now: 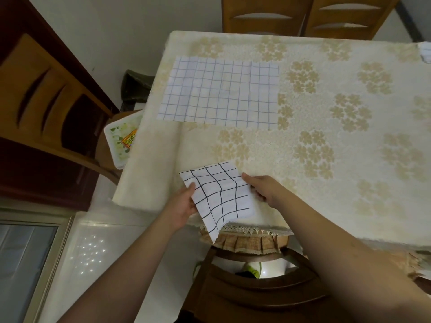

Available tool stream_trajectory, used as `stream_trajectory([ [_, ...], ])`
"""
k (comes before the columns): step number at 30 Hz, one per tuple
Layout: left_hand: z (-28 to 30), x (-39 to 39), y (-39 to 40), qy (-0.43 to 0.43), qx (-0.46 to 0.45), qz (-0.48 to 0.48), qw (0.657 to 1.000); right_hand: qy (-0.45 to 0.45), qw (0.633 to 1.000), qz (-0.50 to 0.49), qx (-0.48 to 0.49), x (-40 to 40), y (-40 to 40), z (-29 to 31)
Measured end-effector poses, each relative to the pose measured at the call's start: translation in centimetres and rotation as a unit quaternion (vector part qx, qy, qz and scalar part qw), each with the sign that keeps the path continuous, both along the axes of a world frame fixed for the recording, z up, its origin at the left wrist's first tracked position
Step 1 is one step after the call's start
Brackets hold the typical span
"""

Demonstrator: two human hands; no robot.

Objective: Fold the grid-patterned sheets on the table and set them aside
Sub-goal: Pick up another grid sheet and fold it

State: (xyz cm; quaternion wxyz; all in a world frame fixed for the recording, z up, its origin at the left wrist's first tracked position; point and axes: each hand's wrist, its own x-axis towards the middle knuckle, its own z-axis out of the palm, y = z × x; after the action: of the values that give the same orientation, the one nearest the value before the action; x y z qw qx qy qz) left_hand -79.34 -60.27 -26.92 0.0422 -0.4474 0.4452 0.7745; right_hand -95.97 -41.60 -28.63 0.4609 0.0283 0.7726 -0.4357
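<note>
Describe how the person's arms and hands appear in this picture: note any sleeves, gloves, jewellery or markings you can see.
Both forearms are bare right up to the picture's lower edge, so no sleeves show. The left hand and right hand wear no gloves, and no rings, watch, bracelets or markings are visible on either wrist or hand. Fingernails are too small to judge.

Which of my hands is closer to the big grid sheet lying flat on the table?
Left, narrowly. The left hand sits below the flat grid sheet, near its left half; the right hand sits below its right edge. Both hold the smaller sheet.
</note>
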Motion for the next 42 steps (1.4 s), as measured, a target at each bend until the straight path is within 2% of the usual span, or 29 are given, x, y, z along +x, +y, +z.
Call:
stream_trajectory([
  [4,1.0,0.1,-0.8,-0.058,-0.092,-0.102,0.989,0.021,0.998,-0.045,-0.033,0.1,0.8,1.3],
  [8,2.5,-0.2,-1.1,-0.111,-0.080,-0.195,0.971,0.049,0.993,-0.093,-0.060,0.1,1.6,2.9],
  [11,3.4,-1.1,-1.2,-0.139,-0.087,-0.186,0.969,0.088,0.987,-0.107,-0.081,0.0,2.4,4.3],
  [14,4.4,-2.8,-1.3,-0.124,-0.126,-0.161,0.971,0.126,0.981,-0.113,-0.096,-0.3,3.2,5.6],
  [18,6.0,-5.2,-0.5,-0.040,-0.240,-0.160,0.957,0.161,0.971,-0.132,-0.117,-0.7,4.2,7.0],
  [21,6.2,-5.9,0.6,0.011,-0.280,-0.143,0.949,0.183,0.962,-0.153,-0.132,-0.5,5.2,7.0],
  [27,3.4,-4.0,2.9,0.034,-0.222,-0.155,0.962,0.161,0.964,-0.186,-0.099,2.2,7.6,3.7],
  [35,-2.1,0.1,4.1,0.003,-0.219,-0.267,0.938,0.099,0.986,-0.129,0.023,6.7,10.3,-0.8],
  [42,-3.9,0.7,4.4,-0.050,-0.215,-0.229,0.948,0.087,0.991,-0.094,0.049,7.5,10.3,-0.8],
])
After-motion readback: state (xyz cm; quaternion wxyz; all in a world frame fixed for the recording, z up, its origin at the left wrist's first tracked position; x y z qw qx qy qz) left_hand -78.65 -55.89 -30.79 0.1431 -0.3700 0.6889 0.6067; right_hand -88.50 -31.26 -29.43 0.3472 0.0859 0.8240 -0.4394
